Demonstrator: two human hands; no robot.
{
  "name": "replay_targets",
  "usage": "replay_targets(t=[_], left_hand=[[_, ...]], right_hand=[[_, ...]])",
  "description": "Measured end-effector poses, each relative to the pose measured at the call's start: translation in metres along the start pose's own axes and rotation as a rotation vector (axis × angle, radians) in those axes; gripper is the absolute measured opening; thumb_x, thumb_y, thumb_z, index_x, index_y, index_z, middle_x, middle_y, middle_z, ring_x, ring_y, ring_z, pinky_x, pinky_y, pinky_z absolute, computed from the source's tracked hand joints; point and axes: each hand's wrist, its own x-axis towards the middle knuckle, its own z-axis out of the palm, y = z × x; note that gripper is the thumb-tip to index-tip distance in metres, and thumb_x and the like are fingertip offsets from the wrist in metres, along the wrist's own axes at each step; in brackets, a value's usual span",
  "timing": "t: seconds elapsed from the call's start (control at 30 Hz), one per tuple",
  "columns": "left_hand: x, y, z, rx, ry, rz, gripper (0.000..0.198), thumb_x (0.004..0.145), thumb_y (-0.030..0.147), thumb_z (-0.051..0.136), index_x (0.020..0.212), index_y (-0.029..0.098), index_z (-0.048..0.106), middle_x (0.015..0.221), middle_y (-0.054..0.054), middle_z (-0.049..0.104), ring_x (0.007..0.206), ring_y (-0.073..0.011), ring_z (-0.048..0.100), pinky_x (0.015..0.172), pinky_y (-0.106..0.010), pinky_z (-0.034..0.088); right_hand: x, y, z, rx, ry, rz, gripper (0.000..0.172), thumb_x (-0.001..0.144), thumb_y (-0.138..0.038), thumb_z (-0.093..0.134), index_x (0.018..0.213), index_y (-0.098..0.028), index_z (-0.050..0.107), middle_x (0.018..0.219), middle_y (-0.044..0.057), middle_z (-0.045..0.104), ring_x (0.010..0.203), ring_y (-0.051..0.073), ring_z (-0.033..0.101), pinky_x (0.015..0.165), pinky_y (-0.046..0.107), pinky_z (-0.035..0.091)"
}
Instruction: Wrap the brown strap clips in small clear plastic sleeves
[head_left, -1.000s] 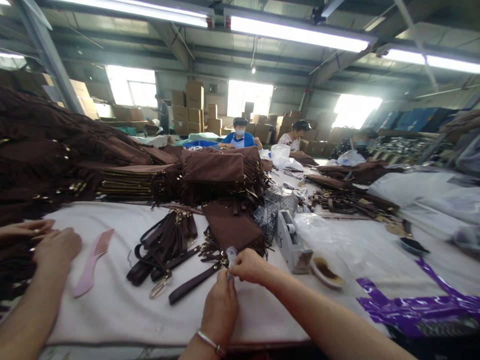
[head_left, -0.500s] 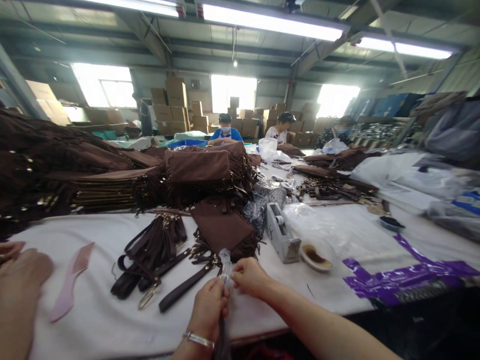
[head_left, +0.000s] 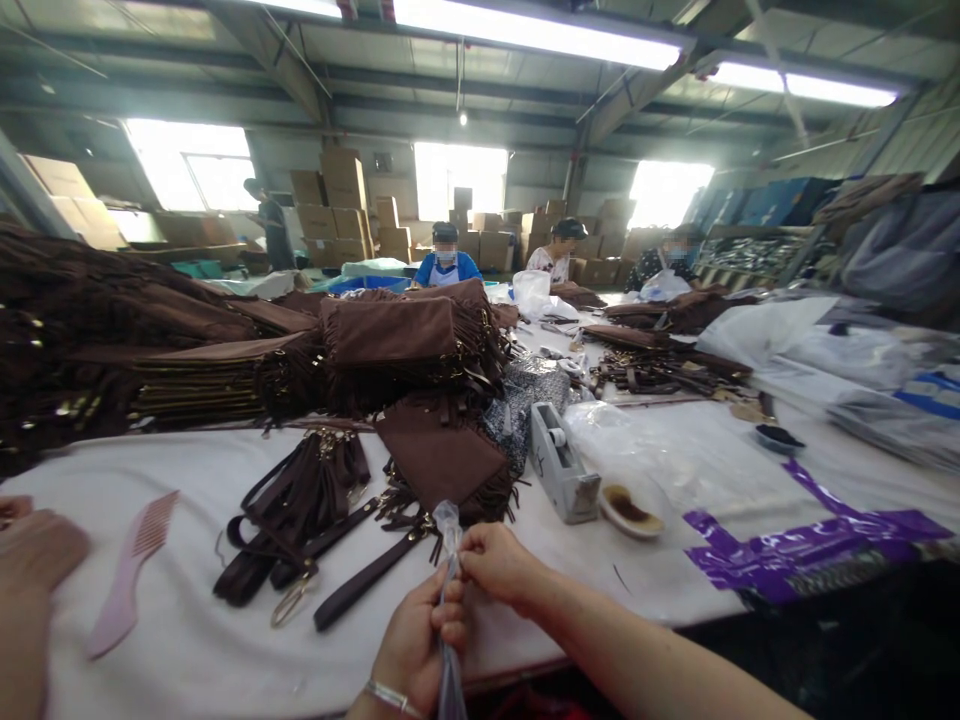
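Note:
My left hand (head_left: 416,645) is closed around a narrow clear plastic sleeve (head_left: 450,535) that stands up between both hands. My right hand (head_left: 496,562) pinches the same sleeve just above the left. A dark strip hangs below my left hand inside the sleeve. Just beyond lies a brown wrist strap (head_left: 367,580) with a metal clasp, beside a brown fringed suede bag (head_left: 442,455). A bundle of brown straps (head_left: 300,500) lies to the left of it.
A co-worker's hand (head_left: 34,550) rests at the left edge by a pink comb (head_left: 127,575). A grey tape dispenser (head_left: 559,465), a small dish (head_left: 628,505), clear plastic and purple bags (head_left: 810,545) lie right. Stacked brown bags (head_left: 187,345) fill the back. People work at the far end.
The plastic sleeve has slid further down over the strip, and my hands have moved slightly toward me. The co-worker's hand has drawn back to the left edge.

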Motion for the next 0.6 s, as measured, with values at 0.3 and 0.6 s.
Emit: replay_targets(t=[0.3,0.6], left_hand=[[-0.005,-0.019,0.005,0.243,0.101,0.227,0.024,0.083,0.037,0.061,0.075,0.016,0.051,0.053,0.009,0.041,0.033,0.0000,0.028,0.033,-0.012,0.026],[0.005,-0.029,-0.010,0.921,0.159,0.650,0.029,0.080,0.044,0.054,0.070,0.018,0.058,0.054,0.000,0.057,0.049,-0.0143,0.051,0.048,-0.026,0.040]], right_hand=[[0.005,0.000,0.010,0.024,0.032,0.081,0.003,0.061,-0.013,0.057,0.060,-0.015,0.059,0.051,-0.005,0.053,0.049,0.008,0.043,0.046,0.019,0.030],[-0.022,0.007,0.002,0.482,-0.118,0.176,0.034,0.065,-0.048,0.067,0.067,-0.016,0.054,0.044,-0.003,0.052,0.037,0.011,0.045,0.041,0.024,0.036]])
